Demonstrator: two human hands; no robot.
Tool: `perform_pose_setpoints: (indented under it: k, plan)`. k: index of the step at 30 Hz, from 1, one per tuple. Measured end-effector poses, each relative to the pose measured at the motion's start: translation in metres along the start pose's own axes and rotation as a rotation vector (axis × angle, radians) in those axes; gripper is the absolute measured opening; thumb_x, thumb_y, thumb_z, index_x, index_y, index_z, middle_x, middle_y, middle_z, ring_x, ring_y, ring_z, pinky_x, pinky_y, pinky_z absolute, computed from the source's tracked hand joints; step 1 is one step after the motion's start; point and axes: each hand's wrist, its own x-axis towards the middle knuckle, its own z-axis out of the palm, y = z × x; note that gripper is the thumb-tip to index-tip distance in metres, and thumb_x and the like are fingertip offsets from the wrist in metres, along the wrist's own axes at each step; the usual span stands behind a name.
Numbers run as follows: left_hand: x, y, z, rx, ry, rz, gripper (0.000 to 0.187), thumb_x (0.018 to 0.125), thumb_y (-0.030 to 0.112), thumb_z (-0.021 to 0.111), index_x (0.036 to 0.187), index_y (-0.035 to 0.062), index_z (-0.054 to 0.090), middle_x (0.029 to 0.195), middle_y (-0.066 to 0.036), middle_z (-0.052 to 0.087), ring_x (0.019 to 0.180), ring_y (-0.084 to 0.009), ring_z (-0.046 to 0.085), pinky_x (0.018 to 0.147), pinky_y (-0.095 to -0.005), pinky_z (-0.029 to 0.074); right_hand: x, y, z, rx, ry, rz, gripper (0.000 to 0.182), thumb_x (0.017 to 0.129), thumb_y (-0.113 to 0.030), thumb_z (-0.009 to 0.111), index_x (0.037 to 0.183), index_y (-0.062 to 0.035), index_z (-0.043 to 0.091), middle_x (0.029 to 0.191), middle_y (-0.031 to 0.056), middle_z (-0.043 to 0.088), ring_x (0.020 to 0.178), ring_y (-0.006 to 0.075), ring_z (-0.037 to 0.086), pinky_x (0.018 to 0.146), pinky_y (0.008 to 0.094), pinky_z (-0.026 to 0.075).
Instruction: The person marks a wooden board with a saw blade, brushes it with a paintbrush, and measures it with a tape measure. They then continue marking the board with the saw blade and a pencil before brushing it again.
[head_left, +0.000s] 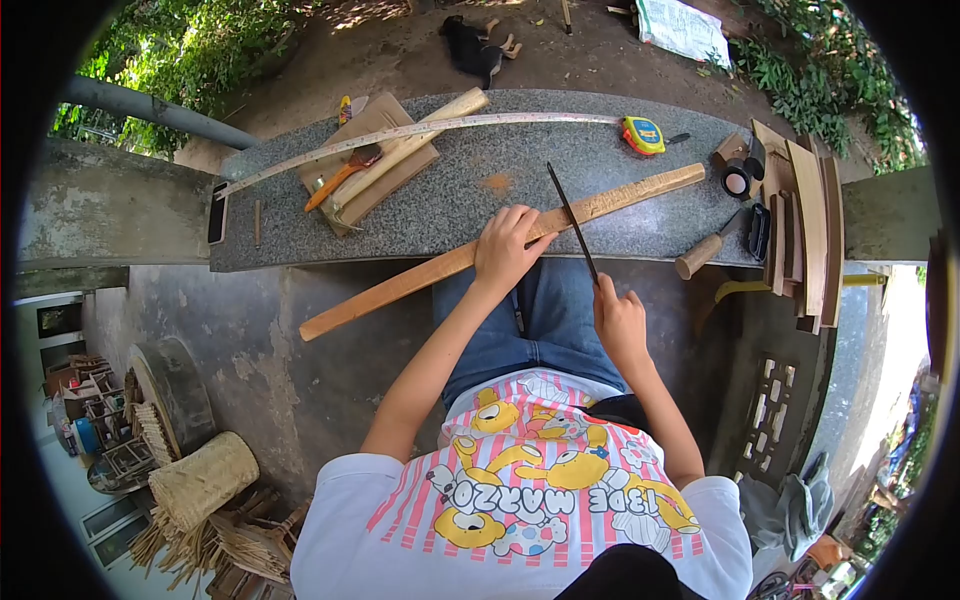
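The left hand [508,248] is closed over a long wooden strip [500,248], pressing it down at about mid-length. The strip lies diagonally: its upper end rests on the granite table [480,215], and its lower end projects past the table's front edge toward the person's left. The right hand [620,322] is closed around the lower end of a thin dark file [572,222]. The file slants up and away from the hand and crosses over the strip just beside the left hand's fingers.

Also on the table: a yellow tape measure [642,134], its long blade [420,133] extended leftward in an arc; a flat board [372,165] carrying a brush [342,178] and a wooden stick [410,148]; a tool with a wooden handle [703,253] near the front edge; and a stack of wooden slats [805,225] at the right end.
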Motion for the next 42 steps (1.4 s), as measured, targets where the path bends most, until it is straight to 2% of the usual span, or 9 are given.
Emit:
perform_pose_setpoints:
  k: [4, 7, 14, 17, 24, 32, 34, 37, 42]
  plan:
    - [0.001, 0.001, -0.001, 0.009, 0.003, 0.001, 0.039, 0.081, 0.032, 0.080, 0.104, 0.0022, 0.069, 0.101, -0.006, 0.065, 0.093, -0.0264, 0.063, 0.080, -0.0387, 0.052, 0.052, 0.001, 0.030, 0.021, 0.071, -0.022, 0.013, 0.097, -0.011, 0.057, 0.108, -0.0042, 0.057, 0.050, 0.0133, 0.056, 0.046, 0.0334, 0.057, 0.062, 0.0416, 0.047]
    - [0.000, 0.002, -0.001, 0.014, 0.011, -0.011, 0.038, 0.081, 0.031, 0.080, 0.103, 0.0022, 0.070, 0.100, -0.006, 0.065, 0.094, -0.0262, 0.063, 0.080, -0.0385, 0.052, 0.056, 0.002, 0.023, 0.011, 0.046, -0.038, 0.014, 0.098, -0.012, 0.056, 0.109, -0.0043, 0.057, 0.050, 0.0130, 0.056, 0.048, 0.0332, 0.059, 0.062, 0.0418, 0.047]
    - [-0.001, 0.002, 0.000, 0.006, 0.001, -0.011, 0.039, 0.080, 0.030, 0.080, 0.104, 0.0008, 0.068, 0.101, -0.007, 0.062, 0.095, -0.0262, 0.061, 0.080, -0.0385, 0.052, -0.035, -0.002, -0.023, -0.010, -0.028, 0.016, 0.014, 0.096, -0.010, 0.059, 0.109, -0.0042, 0.058, 0.048, 0.0123, 0.053, 0.044, 0.0329, 0.052, 0.061, 0.0384, 0.045]
    - [0.000, 0.001, 0.001, 0.006, 0.016, -0.004, 0.039, 0.080, 0.030, 0.080, 0.103, 0.0006, 0.068, 0.100, -0.007, 0.062, 0.094, -0.0261, 0.061, 0.080, -0.0382, 0.052, -0.032, -0.011, -0.031, 0.071, 0.002, 0.055, 0.017, 0.094, -0.007, 0.061, 0.111, -0.0042, 0.060, 0.053, 0.0156, 0.055, 0.049, 0.0354, 0.048, 0.056, 0.0433, 0.042]
    - [-0.001, 0.001, 0.001, 0.005, 0.037, -0.028, 0.037, 0.080, 0.031, 0.080, 0.102, 0.0033, 0.070, 0.100, -0.005, 0.065, 0.093, -0.0257, 0.063, 0.079, -0.0386, 0.053, 0.004, -0.011, 0.000, 0.019, 0.037, -0.003, 0.016, 0.095, -0.008, 0.060, 0.110, -0.0040, 0.059, 0.048, 0.0123, 0.053, 0.043, 0.0322, 0.050, 0.057, 0.0391, 0.042]
    - [-0.001, 0.001, 0.003, 0.009, 0.031, -0.016, 0.037, 0.080, 0.031, 0.080, 0.103, 0.0035, 0.069, 0.101, -0.005, 0.065, 0.093, -0.0256, 0.063, 0.079, -0.0387, 0.052, -0.021, -0.009, -0.008, -0.029, 0.018, -0.016, 0.013, 0.095, -0.008, 0.060, 0.108, -0.0053, 0.058, 0.045, 0.0097, 0.050, 0.039, 0.0294, 0.048, 0.058, 0.0359, 0.040]
    - [-0.002, 0.000, 0.002, 0.014, 0.031, -0.013, 0.037, 0.080, 0.031, 0.080, 0.103, 0.0034, 0.069, 0.101, -0.005, 0.065, 0.093, -0.0256, 0.063, 0.079, -0.0386, 0.052, -0.029, -0.007, -0.013, -0.021, -0.010, 0.018, 0.016, 0.096, -0.010, 0.060, 0.111, -0.0047, 0.060, 0.049, 0.0152, 0.053, 0.044, 0.0346, 0.049, 0.055, 0.0428, 0.042]
    - [-0.001, 0.000, 0.002, 0.008, 0.034, -0.007, 0.038, 0.080, 0.031, 0.080, 0.103, 0.0033, 0.068, 0.101, -0.005, 0.065, 0.094, -0.0255, 0.063, 0.079, -0.0385, 0.052, -0.018, -0.007, -0.010, -0.065, 0.019, -0.031, 0.013, 0.094, -0.008, 0.060, 0.106, -0.0055, 0.057, 0.046, 0.0094, 0.051, 0.040, 0.0296, 0.050, 0.058, 0.0363, 0.042]
    - [-0.001, 0.000, 0.002, 0.012, 0.037, 0.008, 0.038, 0.080, 0.031, 0.080, 0.103, 0.0029, 0.068, 0.102, -0.006, 0.065, 0.094, -0.0260, 0.063, 0.079, -0.0387, 0.052, 0.045, -0.005, 0.023, -0.056, 0.061, -0.059, 0.010, 0.094, -0.009, 0.059, 0.103, -0.0060, 0.056, 0.047, 0.0102, 0.053, 0.042, 0.0309, 0.053, 0.059, 0.0376, 0.044]
